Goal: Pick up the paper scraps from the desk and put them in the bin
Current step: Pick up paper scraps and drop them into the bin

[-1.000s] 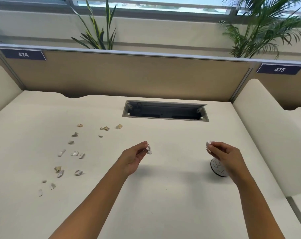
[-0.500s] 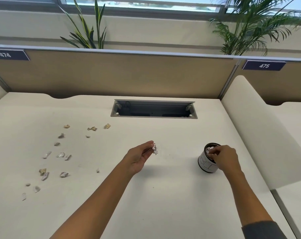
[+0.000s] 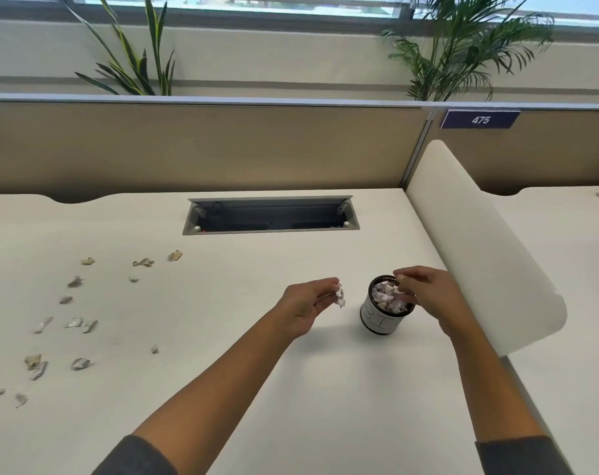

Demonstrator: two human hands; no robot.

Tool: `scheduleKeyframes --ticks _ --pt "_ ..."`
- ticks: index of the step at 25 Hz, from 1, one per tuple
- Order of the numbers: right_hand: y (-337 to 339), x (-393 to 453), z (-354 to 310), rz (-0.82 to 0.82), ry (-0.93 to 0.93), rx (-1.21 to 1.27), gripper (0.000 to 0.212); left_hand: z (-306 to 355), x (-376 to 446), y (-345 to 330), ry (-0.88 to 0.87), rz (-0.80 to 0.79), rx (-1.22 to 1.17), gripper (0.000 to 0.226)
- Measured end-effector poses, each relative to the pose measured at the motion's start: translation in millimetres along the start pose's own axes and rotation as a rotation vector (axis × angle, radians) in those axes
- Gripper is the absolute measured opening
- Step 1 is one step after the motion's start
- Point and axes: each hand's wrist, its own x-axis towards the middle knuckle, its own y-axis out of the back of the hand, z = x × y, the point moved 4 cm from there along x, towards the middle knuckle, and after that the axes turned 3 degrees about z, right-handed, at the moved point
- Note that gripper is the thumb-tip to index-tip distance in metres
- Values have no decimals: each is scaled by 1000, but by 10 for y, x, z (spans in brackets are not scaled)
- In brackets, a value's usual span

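Observation:
A small dark bin (image 3: 380, 322) with a white label stands on the cream desk (image 3: 257, 389), right of centre, and is filled with paper scraps (image 3: 387, 298). My right hand (image 3: 428, 293) hovers over its rim with the fingers curled at the opening; whether they pinch a scrap is hidden. My left hand (image 3: 306, 303) is just left of the bin and pinches a crumpled white scrap (image 3: 340, 297) above the desk. Several loose scraps (image 3: 75, 323) lie scattered on the desk's left side, and one lone scrap (image 3: 154, 349) lies nearer the middle.
An open cable tray (image 3: 270, 216) is sunk into the desk at the back. A rounded cream divider (image 3: 479, 252) rises close to the bin's right. A tan partition (image 3: 222, 149) closes the far edge, with plants behind it.
My right hand came down from above the desk to the bin's mouth. My left hand carried its scrap rightward, closer to the bin. The view swung to the right.

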Motion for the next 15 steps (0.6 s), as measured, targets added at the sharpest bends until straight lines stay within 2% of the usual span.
scheduleKeyframes --ticks 3,8,11,15 --pt "128 -34 9 25 11 158 12 -104 136 -330 17 26 22 26" --pt "194 -107 50 53 28 231 14 -220 264 -701 -14 93 126 11" --pt "208 -119 64 76 40 253 12 -212 282 -852 -24 67 184 4" --pt "185 -134 60 103 49 278 13 -174 247 -883 18 8 202 18"
